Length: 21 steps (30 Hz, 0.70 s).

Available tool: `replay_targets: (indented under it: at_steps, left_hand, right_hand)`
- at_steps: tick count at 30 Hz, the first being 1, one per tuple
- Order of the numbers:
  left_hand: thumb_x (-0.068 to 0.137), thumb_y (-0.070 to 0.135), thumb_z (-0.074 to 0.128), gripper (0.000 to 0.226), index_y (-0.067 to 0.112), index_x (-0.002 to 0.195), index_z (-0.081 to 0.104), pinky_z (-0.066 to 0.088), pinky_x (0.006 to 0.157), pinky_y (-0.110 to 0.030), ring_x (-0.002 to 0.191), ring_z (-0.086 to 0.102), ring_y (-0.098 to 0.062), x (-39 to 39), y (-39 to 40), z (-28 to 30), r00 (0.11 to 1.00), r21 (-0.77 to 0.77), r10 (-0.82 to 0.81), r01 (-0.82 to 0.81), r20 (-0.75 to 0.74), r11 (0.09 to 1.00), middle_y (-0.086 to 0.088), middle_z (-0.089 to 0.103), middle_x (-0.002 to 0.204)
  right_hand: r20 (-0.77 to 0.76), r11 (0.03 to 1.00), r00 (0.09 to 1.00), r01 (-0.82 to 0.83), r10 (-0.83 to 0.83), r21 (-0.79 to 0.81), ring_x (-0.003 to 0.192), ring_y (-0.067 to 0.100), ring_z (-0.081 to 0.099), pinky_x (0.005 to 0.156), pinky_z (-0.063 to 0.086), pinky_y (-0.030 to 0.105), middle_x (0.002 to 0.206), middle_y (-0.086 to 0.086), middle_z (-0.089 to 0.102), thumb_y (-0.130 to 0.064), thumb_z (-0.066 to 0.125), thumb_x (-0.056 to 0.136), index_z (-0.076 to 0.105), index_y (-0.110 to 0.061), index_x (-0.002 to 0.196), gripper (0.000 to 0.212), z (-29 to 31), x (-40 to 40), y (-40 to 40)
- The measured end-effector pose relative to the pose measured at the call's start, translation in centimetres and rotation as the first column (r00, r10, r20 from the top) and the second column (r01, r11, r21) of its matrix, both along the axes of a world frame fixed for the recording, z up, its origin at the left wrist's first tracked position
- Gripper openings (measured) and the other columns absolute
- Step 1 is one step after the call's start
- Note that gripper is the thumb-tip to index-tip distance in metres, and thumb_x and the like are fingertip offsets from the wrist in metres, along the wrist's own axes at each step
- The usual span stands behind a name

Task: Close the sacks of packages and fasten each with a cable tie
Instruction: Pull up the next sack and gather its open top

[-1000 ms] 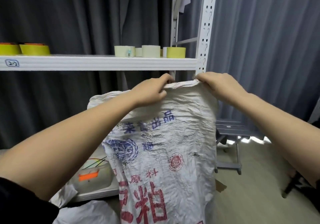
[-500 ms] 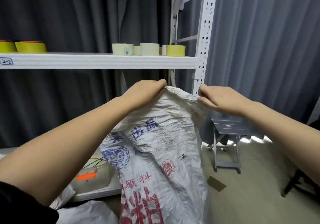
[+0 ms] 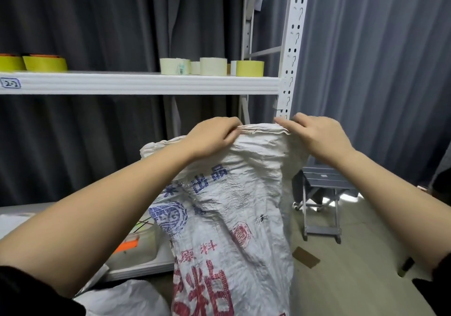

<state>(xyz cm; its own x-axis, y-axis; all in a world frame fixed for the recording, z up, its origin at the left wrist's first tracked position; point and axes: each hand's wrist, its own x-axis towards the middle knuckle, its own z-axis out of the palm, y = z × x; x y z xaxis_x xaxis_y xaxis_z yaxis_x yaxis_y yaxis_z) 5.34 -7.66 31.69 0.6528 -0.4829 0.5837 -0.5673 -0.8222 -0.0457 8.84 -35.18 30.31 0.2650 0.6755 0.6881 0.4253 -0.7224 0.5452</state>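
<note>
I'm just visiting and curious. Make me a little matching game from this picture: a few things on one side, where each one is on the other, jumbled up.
Things:
1. tape rolls
2. sack
3. folding stool
4. brown card scrap

Places:
A. lying flat on the floor
B. standing on the floor by the grey curtain
C. on the white shelf
D. top edge gripped by the left hand and right hand

Pairs: 1-C, 2-D, 3-B, 4-A
</note>
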Motion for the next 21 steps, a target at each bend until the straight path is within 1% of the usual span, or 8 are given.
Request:
replay_targets:
  at_steps: [4, 7, 9, 12, 14, 17, 19, 21]
  left_hand:
    - [0.08, 0.004, 0.065, 0.027, 0.008, 0.106, 0.059, 0.043, 0.043, -0.035, 0.057, 0.054, -0.031, -0.1, 0.7, -0.1, 0.952, 0.245, -0.002, -0.077, 0.306, 0.966, -0.012, 0.055, 0.088]
    - [0.072, -0.003, 0.067, 0.036, 0.003, 0.106, 0.06, 0.038, 0.035, -0.03, 0.044, 0.048, -0.028, -0.4, 0.2, 0.1, 0.91, 0.288, -0.102, -0.02, 0.402, 0.957, -0.015, 0.054, 0.082]
    - [0.081, 0.005, 0.059, 0.031, 0.007, 0.111, 0.06, 0.046, 0.043, -0.037, 0.056, 0.056, -0.031, -0.5, -0.1, 0.4, 0.92, 0.261, -0.132, 0.034, 0.368, 0.965, -0.013, 0.059, 0.09]
    - [0.096, 0.032, 0.047, 0.026, 0.023, 0.117, 0.06, 0.048, 0.07, -0.035, 0.092, 0.062, -0.025, -0.8, -0.3, 0.5, 0.999, 0.034, 0.013, -0.015, 0.05, 0.999, 0.0, 0.067, 0.106]
    - [0.098, 0.044, 0.04, 0.032, 0.024, 0.104, 0.063, 0.044, 0.073, -0.036, 0.089, 0.06, -0.022, -1.0, -0.8, 0.4, 0.984, -0.075, 0.031, -0.044, -0.174, 0.996, 0.002, 0.067, 0.095]
    - [0.097, 0.04, 0.043, 0.027, 0.021, 0.093, 0.062, 0.047, 0.075, -0.038, 0.084, 0.059, -0.02, -1.3, -1.1, 0.6, 0.968, -0.177, -0.041, -0.004, -0.246, 0.984, 0.004, 0.065, 0.087]
    - [0.095, 0.033, 0.048, 0.02, 0.018, 0.099, 0.061, 0.046, 0.065, -0.037, 0.083, 0.061, -0.026, -1.0, -0.9, 0.6, 0.997, -0.012, 0.059, -0.06, -0.046, 0.998, 0.0, 0.066, 0.09]
    - [0.087, 0.015, 0.058, 0.011, 0.012, 0.097, 0.061, 0.04, 0.048, -0.032, 0.066, 0.061, -0.032, -0.5, -0.3, 0.2, 0.952, 0.206, 0.026, -0.092, 0.304, 0.974, -0.007, 0.065, 0.085]
  right_hand:
    - [-0.368, 0.995, 0.928, 0.024, -0.057, -0.094, 0.101, 0.022, 0.056, 0.091, 0.038, 0.04, 0.116, 0.0, 0.061, -0.057, 0.03, 0.093, 0.052, -0.023, 0.135, 0.058, 0.9, -1.2, 1.5]
    - [-0.591, 0.997, 0.804, -0.031, 0.071, 0.077, 0.115, 0.016, 0.054, 0.089, 0.042, 0.034, 0.134, -0.01, 0.054, -0.054, 0.029, 0.098, 0.034, -0.033, 0.146, 0.052, 1.4, -2.6, 4.0]
    - [-0.557, 0.999, 0.83, -0.014, 0.035, 0.043, 0.111, 0.016, 0.057, 0.079, 0.042, 0.032, 0.132, -0.012, 0.057, -0.044, 0.033, 0.101, 0.034, -0.038, 0.144, 0.044, 1.1, -2.1, 4.4]
    - [-0.43, 0.998, 0.902, -0.015, 0.042, 0.066, 0.095, 0.025, 0.064, 0.068, 0.048, 0.035, 0.115, -0.002, 0.065, -0.015, 0.053, 0.094, 0.049, -0.03, 0.136, 0.045, 0.9, -1.9, 3.8]
    - [-0.231, 0.993, 0.97, -0.05, 0.073, 0.104, 0.07, 0.029, 0.062, 0.049, 0.043, 0.03, 0.092, 0.005, 0.064, 0.004, 0.062, 0.079, 0.058, -0.021, 0.131, 0.057, 0.3, -1.5, 3.0]
    - [-0.125, 0.989, 0.99, -0.044, 0.061, 0.139, 0.058, 0.029, 0.057, 0.041, 0.04, 0.029, 0.082, 0.007, 0.06, -0.009, 0.046, 0.085, 0.062, -0.018, 0.127, 0.046, 0.0, -2.1, 3.1]
    - [-0.238, 0.99, 0.97, -0.02, 0.052, 0.138, 0.071, 0.026, 0.063, 0.05, 0.046, 0.032, 0.093, 0.001, 0.064, -0.029, 0.041, 0.093, 0.061, -0.024, 0.126, 0.039, 0.3, -2.4, 3.1]
    - [-0.535, 0.988, 0.844, 0.043, 0.045, 0.151, 0.095, 0.017, 0.062, 0.073, 0.05, 0.037, 0.11, -0.009, 0.065, -0.052, 0.04, 0.096, 0.058, -0.032, 0.124, 0.039, 1.0, -3.0, 3.2]
